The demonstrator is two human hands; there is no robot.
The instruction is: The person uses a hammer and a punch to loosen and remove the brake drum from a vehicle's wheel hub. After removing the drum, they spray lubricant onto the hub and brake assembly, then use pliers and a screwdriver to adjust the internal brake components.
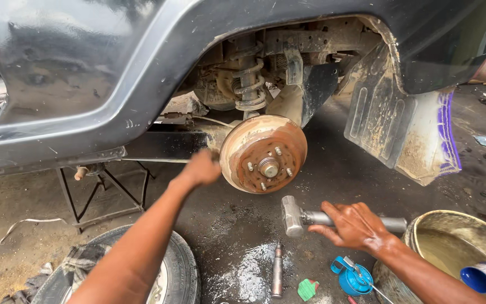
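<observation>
Two-handed, seen from the head camera. Reaching forward with the left hand [201, 168] to the left edge of the rusty brake drum [262, 153], touching its rim; fingers hidden behind the hand and the rim, so cannot tell whether closed round it or merely pressed against it. Probably placed there to steady or feel the drum.

Gripping with the right hand [355, 225], fingers wrapped tight about the grey handle of a steel hammer [295, 215]. Held low and level just below the drum, head pointing left, close enough to swing without shifting the body.

Propped up on a folding metal stand [105, 191] under the dark car body [85, 73], hence the bare hub hanging free of the ground, with coil spring [248, 84] above and muddy mud flap [378, 115] to the right.

Laid flat by the left forearm: a tyre [184, 270] with a rag over it, near the hub.

Kept within reach on the wet patch [248, 276] of floor: a slim metal punch [277, 270], a green scrap [307, 289], a small blue can [352, 277]. Set beside the right arm: a metal basin [451, 222] of murky liquid with a blue cup [484, 277] at its rim.
</observation>
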